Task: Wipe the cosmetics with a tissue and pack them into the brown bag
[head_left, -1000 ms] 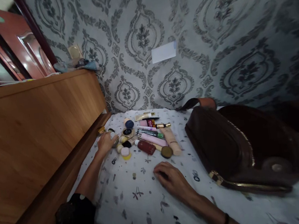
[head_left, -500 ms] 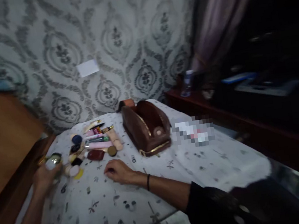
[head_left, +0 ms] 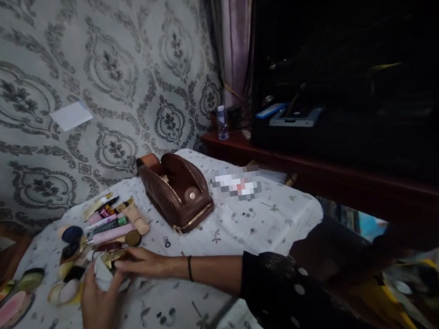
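Over the near left part of the cloth, my left hand (head_left: 100,306) grips a white-and-gold cosmetic container (head_left: 103,273). My right hand (head_left: 145,263), with a black band at its wrist, has its fingers closed on the gold part. The container's exact kind is blurred and partly hidden by the fingers. Just beyond the hands lie a pink tube (head_left: 110,233), a beige tube (head_left: 136,219) and a dark red item (head_left: 108,247). A brown cosmetic bag (head_left: 178,192) stands unzipped behind my right hand, with its top gaping.
A white patterned cloth (head_left: 190,305) covers the table. Round compacts, one pink (head_left: 12,310) and one green (head_left: 31,279), lie at the left. A blurred-out packet (head_left: 236,184) rests right of the bag. A plastic bottle (head_left: 222,123) stands on the dark red ledge (head_left: 284,161).
My left hand has brought the container rightward from the table's left side. My right hand has come off the cloth onto its gold part. The view has turned right.
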The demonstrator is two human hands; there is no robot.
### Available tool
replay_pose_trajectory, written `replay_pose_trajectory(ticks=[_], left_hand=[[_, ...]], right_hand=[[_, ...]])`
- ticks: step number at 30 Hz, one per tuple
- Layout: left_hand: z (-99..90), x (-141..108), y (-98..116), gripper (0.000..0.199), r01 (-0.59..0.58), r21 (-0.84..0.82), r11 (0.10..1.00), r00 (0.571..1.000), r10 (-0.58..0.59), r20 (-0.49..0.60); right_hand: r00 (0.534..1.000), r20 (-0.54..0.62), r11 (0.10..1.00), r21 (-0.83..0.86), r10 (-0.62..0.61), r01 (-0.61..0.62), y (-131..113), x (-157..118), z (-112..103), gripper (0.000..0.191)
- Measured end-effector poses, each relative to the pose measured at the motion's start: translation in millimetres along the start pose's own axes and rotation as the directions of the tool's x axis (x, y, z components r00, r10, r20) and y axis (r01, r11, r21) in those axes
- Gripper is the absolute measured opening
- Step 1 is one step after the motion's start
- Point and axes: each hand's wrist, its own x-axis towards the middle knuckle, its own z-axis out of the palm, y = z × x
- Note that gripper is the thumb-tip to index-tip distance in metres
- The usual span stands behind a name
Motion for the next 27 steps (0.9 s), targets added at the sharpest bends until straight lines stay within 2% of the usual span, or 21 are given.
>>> replay_pose_trajectory(ticks=[3,7,10,13,15,19,22,25,27], left_hand=[[7.5,-5.0,-8.9,0.069,-0.072,-0.025,0.997,0.992,0.074,0.104],[6.6,-1.9,-34.7,0.055,-0.159,-0.05,0.986,0.974,0.165,0.155],[6.7,1.9,-45.4,0.048,-0.186,-0.039,0.982,0.966,0.19,0.175],[3.4,7.2,-47.1,0.041,-0.282,-0.018,0.959,0.936,0.279,0.215],[-1.4,10.0,-44.9,0.031,-0.301,0.001,0.954,0.93,0.293,0.223],[-14.3,9.9,-35.9,0.022,-0.2,-0.004,0.98,0.975,0.2,0.094],[-21.9,6.1,-29.7,0.022,-0.184,-0.026,0.983,0.983,0.184,-0.002],[-23.2,1.5,-28.2,0.021,-0.321,0.039,0.946,0.947,0.322,0.001],[-20.3,-1.3,-29.7,0.022,-0.468,0.097,0.878,0.884,0.465,0.051]], right_hand=[[0.997,-0.054,0.994,0.097,0.06,-0.055,-4.6,0.0,-5.5,0.056],[0.999,-0.014,0.99,0.138,0.038,-0.036,0.8,4.2,-12.5,0.061],[0.996,-0.067,0.998,0.014,0.061,-0.06,10.8,10.0,-16.1,0.065],[0.99,-0.141,0.989,-0.145,-0.005,-0.016,20.4,15.5,-18.6,0.072],[0.985,-0.17,0.966,-0.255,-0.01,-0.034,24.2,16.9,-19.3,0.066],[0.987,-0.135,0.899,-0.437,-0.091,0.024,22.9,12.4,-16.8,0.063],[0.987,-0.12,0.867,-0.497,-0.103,0.03,19.0,8.5,-13.6,0.063],[0.99,-0.11,0.857,-0.515,-0.091,0.022,18.0,7.3,-12.3,0.066],[0.99,-0.106,0.848,-0.53,-0.096,0.025,18.8,7.1,-12.6,0.068]])
